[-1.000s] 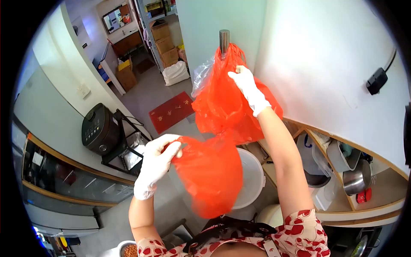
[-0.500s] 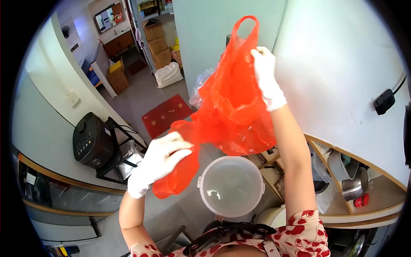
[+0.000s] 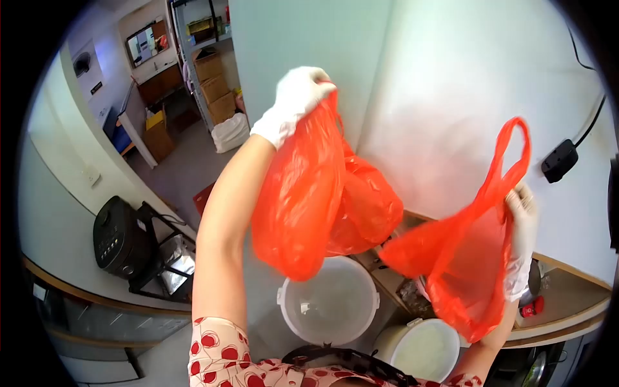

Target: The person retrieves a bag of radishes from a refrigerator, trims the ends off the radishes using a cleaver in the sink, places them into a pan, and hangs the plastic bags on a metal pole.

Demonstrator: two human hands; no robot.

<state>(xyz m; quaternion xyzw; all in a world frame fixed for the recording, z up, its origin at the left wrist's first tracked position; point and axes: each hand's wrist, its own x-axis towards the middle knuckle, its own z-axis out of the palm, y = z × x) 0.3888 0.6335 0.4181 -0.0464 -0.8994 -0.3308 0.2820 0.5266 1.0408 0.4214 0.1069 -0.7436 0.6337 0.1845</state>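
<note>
My left hand [image 3: 300, 97], in a white glove, is raised at the upper middle and pinches the top of a red plastic bag [image 3: 296, 200]. More red plastic [image 3: 367, 206] hangs just right of it, against the wall corner. On the right my gloved right hand [image 3: 521, 222] is closed on a separate red bag [image 3: 467, 271], whose loop handle stands up above the fingers. That bag's body hangs down and to the left. Below the bags on the floor is a white bucket [image 3: 330, 303] with side handles. What hangs behind the left bag is hidden.
A second pale bucket [image 3: 425, 351] stands near my body. Shelves with pots line the right [image 3: 574, 290]. A black cooker [image 3: 119, 235] sits on a rack at left. Cardboard boxes [image 3: 216, 90] and a white sack [image 3: 230, 132] are farther back. A black plug [image 3: 560, 161] hangs on the wall.
My left hand has risen to the top of the hanging red plastic. My right hand has moved right and down with one red bag, now apart from the others. The view has shifted.
</note>
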